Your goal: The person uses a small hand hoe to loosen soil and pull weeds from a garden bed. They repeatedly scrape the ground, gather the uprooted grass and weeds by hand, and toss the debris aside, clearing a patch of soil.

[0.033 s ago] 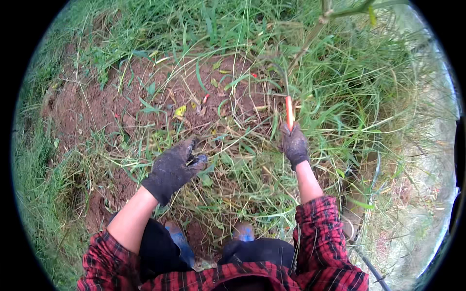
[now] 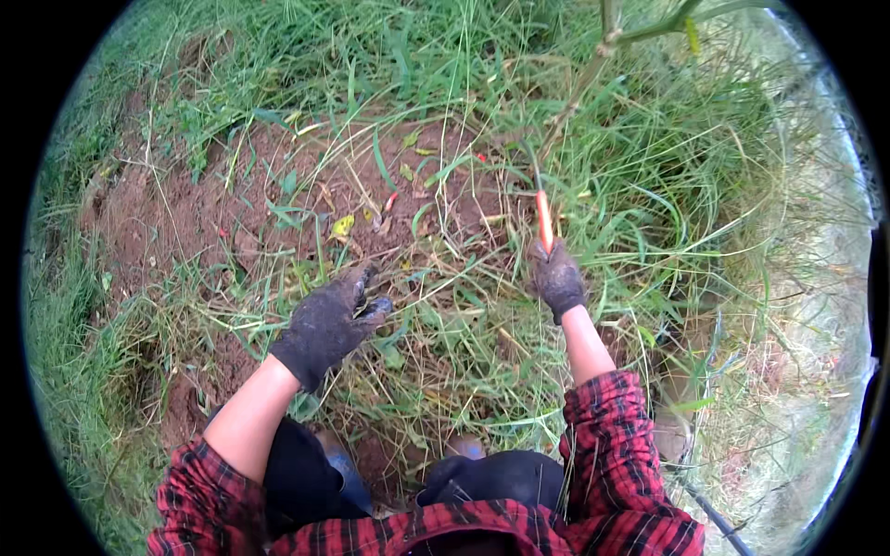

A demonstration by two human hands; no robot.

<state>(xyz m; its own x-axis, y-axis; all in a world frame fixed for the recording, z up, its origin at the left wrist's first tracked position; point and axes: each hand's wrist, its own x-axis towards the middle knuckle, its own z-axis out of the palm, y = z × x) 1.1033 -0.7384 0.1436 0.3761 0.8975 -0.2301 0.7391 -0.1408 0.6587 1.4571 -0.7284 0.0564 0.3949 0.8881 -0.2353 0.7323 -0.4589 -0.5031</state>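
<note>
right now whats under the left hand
Cut grass and dry stalks lie loose under the gloved left hand, over red-brown soil. The ground directly beneath the palm is covered.

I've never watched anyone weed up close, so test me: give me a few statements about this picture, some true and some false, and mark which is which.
1. Both hands wear dark gloves. True: left hand, right hand.
2. The right hand grips an orange-handled tool. True.
3. The left hand holds a bucket. False: it rests open on the cut grass, holding nothing.
4. The ground is paved. False: it is bare reddish soil and grass.
5. The sleeves are red and black plaid. True.
</note>
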